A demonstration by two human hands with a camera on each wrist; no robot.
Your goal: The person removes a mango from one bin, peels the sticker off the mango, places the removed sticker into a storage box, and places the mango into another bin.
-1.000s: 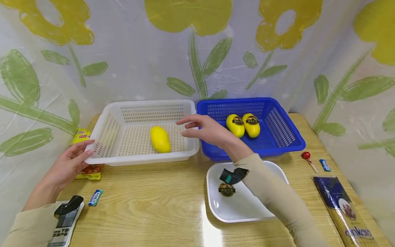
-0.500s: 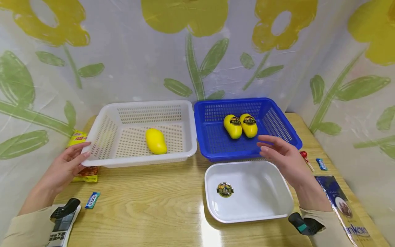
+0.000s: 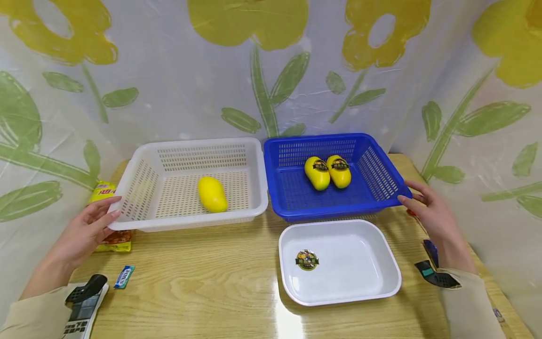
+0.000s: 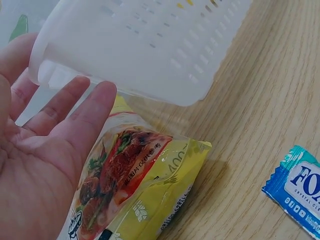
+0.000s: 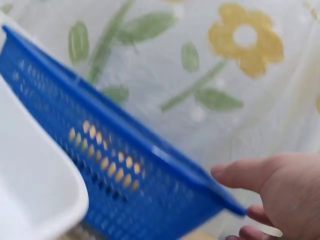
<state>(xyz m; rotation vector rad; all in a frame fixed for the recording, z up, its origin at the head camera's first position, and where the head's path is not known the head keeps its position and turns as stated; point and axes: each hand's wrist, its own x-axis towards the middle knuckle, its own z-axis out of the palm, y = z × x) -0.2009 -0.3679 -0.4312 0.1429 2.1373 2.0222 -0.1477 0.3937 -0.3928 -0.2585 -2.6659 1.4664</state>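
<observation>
My left hand grips the white basket at its front left corner; in the left wrist view fingers reach under its rim. One plain yellow mango lies inside. To the right, my right hand pinches the right rim of the blue basket, thumb over the edge and the other fingers below, as the right wrist view shows. Two mangoes with dark labels lie side by side in it, a left one and a right one. Both baskets stand side by side at the back.
A white tray with a round sticker stands before the blue basket. At left are a yellow food bag, a wrapped candy and a pouch. The right arm mostly hides a dark blue packet. A flowered curtain hangs behind.
My right hand has moved from over the white basket, across the tray, to the right rim of the blue basket and taken hold of it. My left hand stays on the white basket.
</observation>
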